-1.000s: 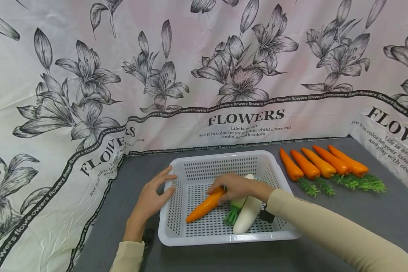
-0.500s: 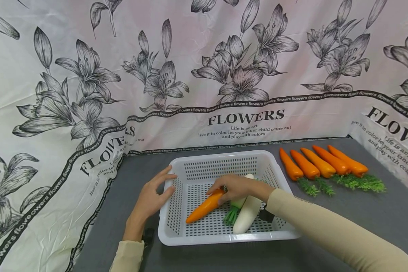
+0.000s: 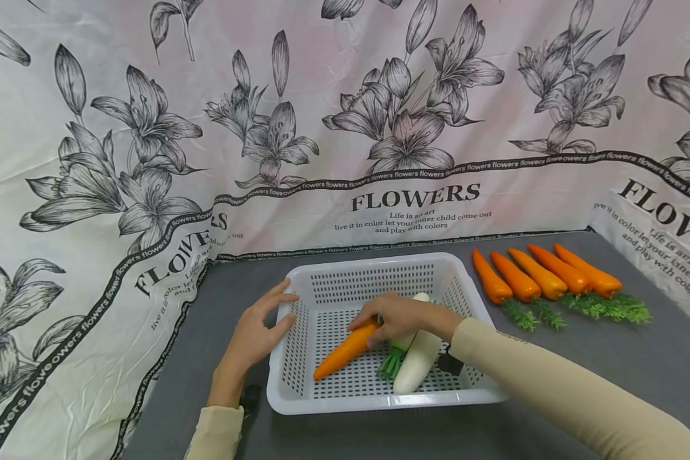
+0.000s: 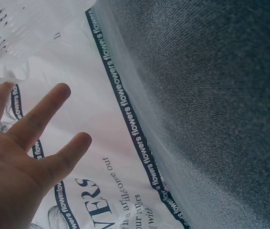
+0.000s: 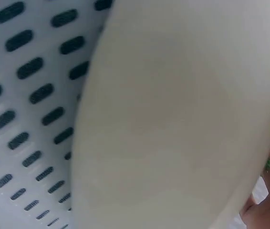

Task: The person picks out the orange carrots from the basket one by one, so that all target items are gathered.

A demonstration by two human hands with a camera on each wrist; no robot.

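Observation:
In the head view my right hand reaches into a white perforated plastic basket and grips an orange carrot by its thick end. The carrot slants over the basket floor with its tip toward the front left. Beside it lies a white radish, with green stems near it and another pale vegetable partly under my hand. That radish fills most of the right wrist view. My left hand rests its spread fingers against the basket's left rim. The left wrist view shows straight fingers near the basket corner.
Several carrots lie in a row right of the basket on the grey table, with leafy green tops toward the front. A flower-printed curtain borders the table at the back and sides. Dark objects sit by both wrists.
Very little differs. The carrot's tip has dipped slightly toward the basket's front while my right hand keeps its grip. My left hand stays at the rim.

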